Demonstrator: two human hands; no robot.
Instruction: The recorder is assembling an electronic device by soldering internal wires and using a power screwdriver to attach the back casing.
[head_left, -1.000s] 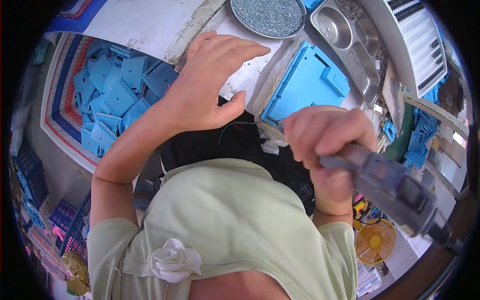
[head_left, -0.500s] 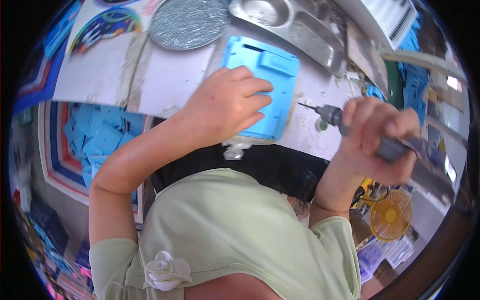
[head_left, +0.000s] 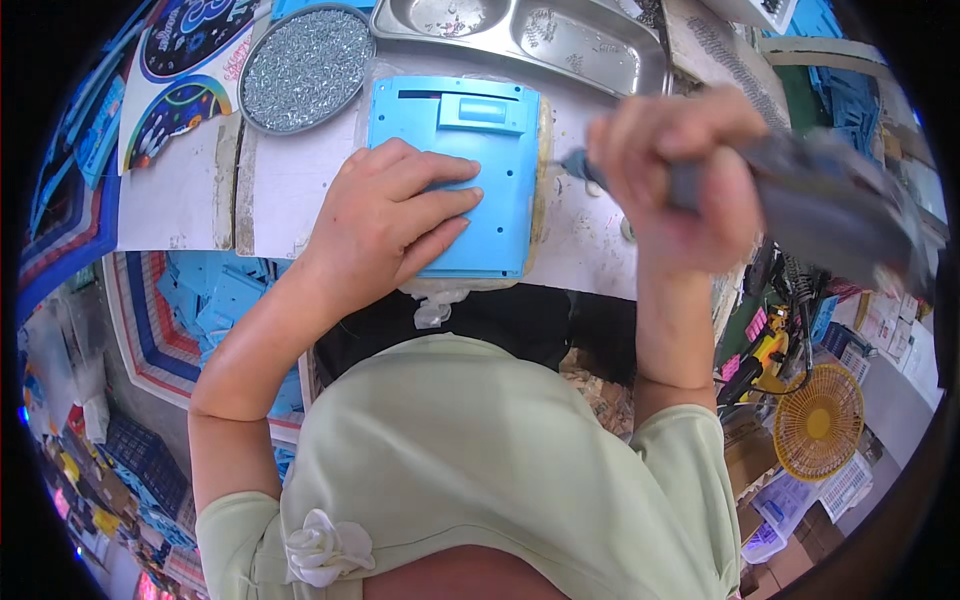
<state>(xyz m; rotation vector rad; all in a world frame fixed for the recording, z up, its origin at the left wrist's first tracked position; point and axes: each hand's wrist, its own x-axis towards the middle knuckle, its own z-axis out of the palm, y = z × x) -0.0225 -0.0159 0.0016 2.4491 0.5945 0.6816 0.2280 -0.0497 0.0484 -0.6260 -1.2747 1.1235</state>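
Note:
A flat light-blue plastic panel with small holes and a raised block near its far edge lies on the table in front of me. My left hand rests on the panel's left half, fingers stretched out and slightly apart. My right hand, somewhat blurred, is wrapped round a dark electric screwdriver. The tool is held almost level, its thin bit pointing left near the panel's right edge. Whether the bit touches the panel cannot be made out.
Small screws fill a round dish at the far left. A steel compartment tray stands behind the panel. Blue parts fill a striped container below the table at left. A yellow fan is at lower right.
The whole view has shifted, so the panel and dish appear farther left. My right hand has carried the screwdriver farther from me. My left hand stays on the panel.

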